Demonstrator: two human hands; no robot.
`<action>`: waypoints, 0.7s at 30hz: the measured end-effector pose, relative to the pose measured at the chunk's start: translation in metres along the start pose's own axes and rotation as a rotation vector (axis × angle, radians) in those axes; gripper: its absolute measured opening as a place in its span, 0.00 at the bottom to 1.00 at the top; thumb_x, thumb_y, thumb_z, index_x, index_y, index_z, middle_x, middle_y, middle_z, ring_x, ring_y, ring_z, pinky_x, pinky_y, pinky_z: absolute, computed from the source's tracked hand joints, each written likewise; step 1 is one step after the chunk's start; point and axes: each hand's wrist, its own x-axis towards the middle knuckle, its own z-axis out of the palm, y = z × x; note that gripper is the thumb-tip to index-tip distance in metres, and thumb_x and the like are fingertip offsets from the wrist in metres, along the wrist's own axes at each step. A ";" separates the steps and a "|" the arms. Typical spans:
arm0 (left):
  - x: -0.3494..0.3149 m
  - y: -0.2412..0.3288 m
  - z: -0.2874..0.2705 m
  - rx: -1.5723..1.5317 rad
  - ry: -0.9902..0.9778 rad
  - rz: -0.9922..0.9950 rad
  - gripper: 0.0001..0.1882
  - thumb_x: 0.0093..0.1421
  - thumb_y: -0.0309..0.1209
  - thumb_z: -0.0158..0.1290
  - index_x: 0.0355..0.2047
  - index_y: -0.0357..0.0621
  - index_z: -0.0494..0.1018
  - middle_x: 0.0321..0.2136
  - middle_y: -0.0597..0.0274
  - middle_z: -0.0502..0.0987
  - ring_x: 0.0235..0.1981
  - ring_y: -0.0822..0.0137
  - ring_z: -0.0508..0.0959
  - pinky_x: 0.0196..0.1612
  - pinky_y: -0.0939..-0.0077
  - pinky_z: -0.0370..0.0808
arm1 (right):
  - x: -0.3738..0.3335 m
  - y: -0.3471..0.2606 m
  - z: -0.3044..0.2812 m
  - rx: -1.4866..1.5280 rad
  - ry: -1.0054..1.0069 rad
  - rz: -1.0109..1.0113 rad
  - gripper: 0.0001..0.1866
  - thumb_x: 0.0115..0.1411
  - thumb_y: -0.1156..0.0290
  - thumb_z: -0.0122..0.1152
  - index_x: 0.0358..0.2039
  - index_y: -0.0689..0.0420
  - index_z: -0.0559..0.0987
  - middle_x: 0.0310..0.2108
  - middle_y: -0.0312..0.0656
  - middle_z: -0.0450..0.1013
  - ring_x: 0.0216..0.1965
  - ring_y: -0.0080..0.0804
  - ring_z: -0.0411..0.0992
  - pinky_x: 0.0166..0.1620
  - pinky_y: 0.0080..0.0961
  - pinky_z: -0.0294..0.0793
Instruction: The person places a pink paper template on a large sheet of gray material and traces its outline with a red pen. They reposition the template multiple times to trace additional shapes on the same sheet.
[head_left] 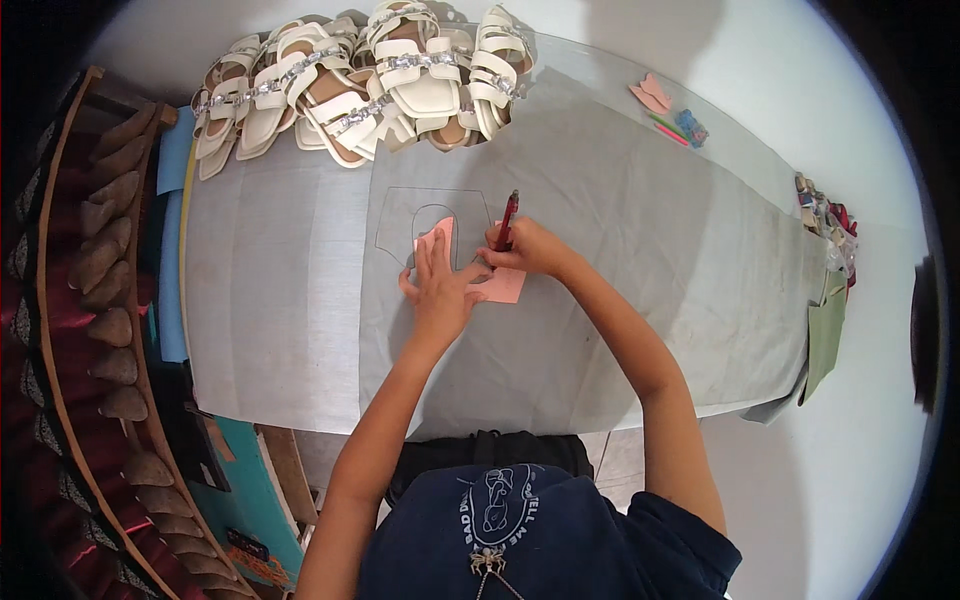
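My left hand (438,290) lies flat with its fingers spread, pressing a pink cut-out pattern piece (506,288) onto a grey sheet of material (620,250). Parts of the pink piece are hidden under that hand. In my right hand (535,248) is a dark red pen (507,222), held nearly upright at the pattern's upper right edge. Its tip is hidden by my fingers. Thin dark outlines (435,188), one angular and one arched inside it, are drawn on the grey sheet around the pattern's upper part.
A pile of cream sandals with jewelled straps (420,75) sits along the far left edge. Other pink pieces (652,95), a pink pen (670,134) and a small blue item (690,126) lie far right. Left of the table stands a wooden rack of shoe lasts (112,328).
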 end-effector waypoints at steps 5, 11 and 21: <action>0.000 0.001 0.000 0.000 -0.054 -0.036 0.17 0.48 0.31 0.60 0.39 0.68 0.75 0.64 0.51 0.45 0.65 0.44 0.41 0.53 0.33 0.48 | 0.005 -0.017 -0.010 -0.087 -0.049 0.028 0.19 0.53 0.59 0.58 0.14 0.59 0.68 0.12 0.49 0.63 0.15 0.47 0.61 0.22 0.37 0.59; 0.001 0.003 -0.002 -0.014 -0.076 -0.046 0.18 0.49 0.30 0.59 0.40 0.69 0.76 0.64 0.50 0.43 0.65 0.44 0.40 0.54 0.33 0.46 | 0.007 -0.012 -0.013 -0.052 -0.050 0.021 0.20 0.53 0.59 0.58 0.14 0.59 0.67 0.12 0.49 0.63 0.15 0.46 0.61 0.22 0.37 0.59; 0.000 0.000 -0.002 0.003 -0.088 -0.041 0.21 0.49 0.31 0.60 0.42 0.72 0.75 0.65 0.51 0.42 0.65 0.45 0.39 0.52 0.33 0.48 | 0.016 -0.013 -0.021 0.004 -0.048 0.027 0.19 0.53 0.61 0.58 0.15 0.60 0.67 0.12 0.49 0.63 0.16 0.46 0.58 0.22 0.36 0.59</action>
